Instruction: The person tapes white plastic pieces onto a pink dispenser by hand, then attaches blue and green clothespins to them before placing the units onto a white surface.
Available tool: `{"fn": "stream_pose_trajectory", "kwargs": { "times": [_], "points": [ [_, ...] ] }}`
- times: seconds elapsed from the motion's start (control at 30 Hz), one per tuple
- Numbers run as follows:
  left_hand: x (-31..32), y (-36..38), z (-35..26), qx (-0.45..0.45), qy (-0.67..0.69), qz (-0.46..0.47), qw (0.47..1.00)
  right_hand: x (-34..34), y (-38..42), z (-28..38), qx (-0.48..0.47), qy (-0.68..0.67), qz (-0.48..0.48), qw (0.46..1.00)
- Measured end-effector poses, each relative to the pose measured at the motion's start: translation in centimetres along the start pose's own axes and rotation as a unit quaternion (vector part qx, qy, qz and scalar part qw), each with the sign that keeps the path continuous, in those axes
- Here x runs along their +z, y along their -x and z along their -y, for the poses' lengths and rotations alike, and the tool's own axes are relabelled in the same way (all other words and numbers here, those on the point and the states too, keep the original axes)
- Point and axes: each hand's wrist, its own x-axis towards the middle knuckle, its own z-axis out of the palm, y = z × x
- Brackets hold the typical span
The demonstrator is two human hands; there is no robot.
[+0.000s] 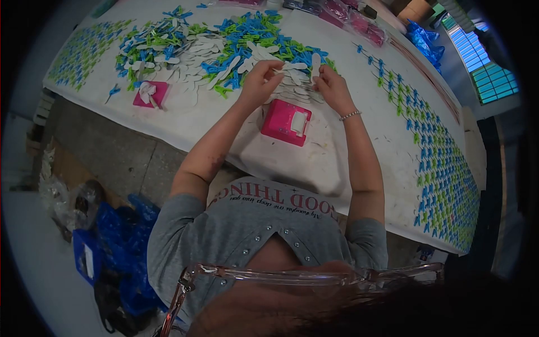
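White strips (297, 66) pinched in both hands' fingers (276, 68), details blurred.

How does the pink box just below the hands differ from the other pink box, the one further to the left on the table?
The pink box below the hands is larger in the picture and shows a white rectangular patch on top. The pink box to the left looks smaller and carries loose white pieces lying on it. The first lies close to the left hand and right hand; the second lies apart from both. Both are pink and rest on the white table.
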Motion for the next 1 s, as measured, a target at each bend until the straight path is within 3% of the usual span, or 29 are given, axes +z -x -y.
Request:
{"fn": "stream_pose_trajectory", "kwargs": {
  "times": [0.07, 0.13, 0.17, 0.23, 0.3, 0.37, 0.5, 0.57, 1.0],
  "points": [
    [0.7, -0.6, -2.0, -0.051, 0.077, 0.05, 0.995, 0.0, 2.2, 2.7, 0.022, -0.105, 0.022, 0.994],
    [1.0, -1.1, -2.9, -0.085, 0.212, 0.158, 0.961, 0.4, 4.1, 3.4, 0.022, -0.096, 0.043, 0.994],
    [0.9, -1.1, -3.4, -0.092, 0.214, 0.159, 0.96, 0.6, 4.9, 3.4, 0.02, -0.087, 0.057, 0.994],
    [0.6, -0.9, -4.0, -0.096, 0.169, 0.251, 0.948, 1.2, 6.4, 2.6, 0.033, -0.128, 0.053, 0.99],
    [0.9, -0.1, -3.9, -0.09, 0.182, 0.249, 0.947, 1.8, 7.7, 1.5, 0.042, -0.167, 0.045, 0.984],
    [1.0, 0.8, -3.2, -0.029, 0.14, 0.238, 0.961, 2.8, 8.7, 0.3, 0.036, -0.218, -0.009, 0.975],
    [0.4, 1.5, -2.7, -0.003, 0.084, 0.225, 0.971, 3.8, 9.6, 0.0, 0.009, -0.213, -0.045, 0.976],
    [0.0, 1.6, -2.8, 0.077, 0.035, 0.237, 0.968, 4.1, 9.8, 0.6, 0.003, -0.123, -0.073, 0.99],
    [-1.8, 3.1, -2.4, 0.08, -0.101, 0.266, 0.955, 4.8, 10.4, -0.7, -0.163, 0.071, -0.105, 0.978]
  ]
}}
